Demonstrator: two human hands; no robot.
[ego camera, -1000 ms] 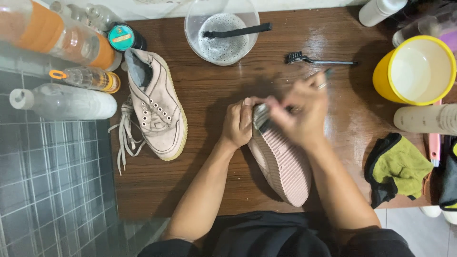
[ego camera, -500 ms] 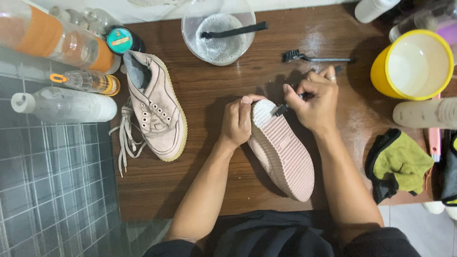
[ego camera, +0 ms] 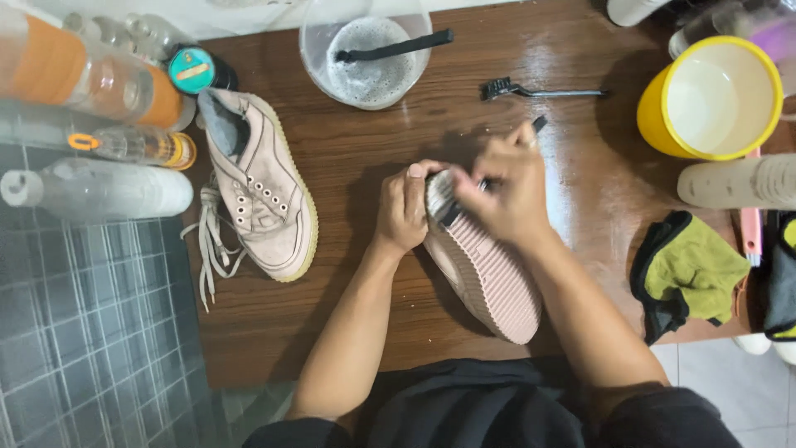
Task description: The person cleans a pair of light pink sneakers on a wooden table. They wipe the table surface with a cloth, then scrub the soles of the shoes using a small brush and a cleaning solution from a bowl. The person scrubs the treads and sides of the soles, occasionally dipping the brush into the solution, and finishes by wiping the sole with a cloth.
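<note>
A pink sneaker (ego camera: pixel 493 278) lies sole-up on the brown wooden table (ego camera: pixel 348 166), its ribbed sole facing me. My left hand (ego camera: pixel 404 207) grips the shoe's far end and steadies it. My right hand (ego camera: pixel 506 187) holds a small dark brush (ego camera: pixel 464 203) pressed against the sole near that end; its handle tip sticks out above my fingers. The matching pink sneaker (ego camera: pixel 261 187) rests upright to the left with its white laces (ego camera: pixel 211 241) pulled loose.
A clear bowl (ego camera: pixel 365 50) of foamy water with a black brush stands at the back. A small wire brush (ego camera: pixel 531 90) lies nearby. A yellow cup (ego camera: pixel 713 95) and green cloth (ego camera: pixel 692 274) are on the right; several bottles (ego camera: pixel 99 187) on the left.
My right hand slid the brush from the shoe's far right edge leftward onto the sole tip. My left hand kept its grip on the shoe.
</note>
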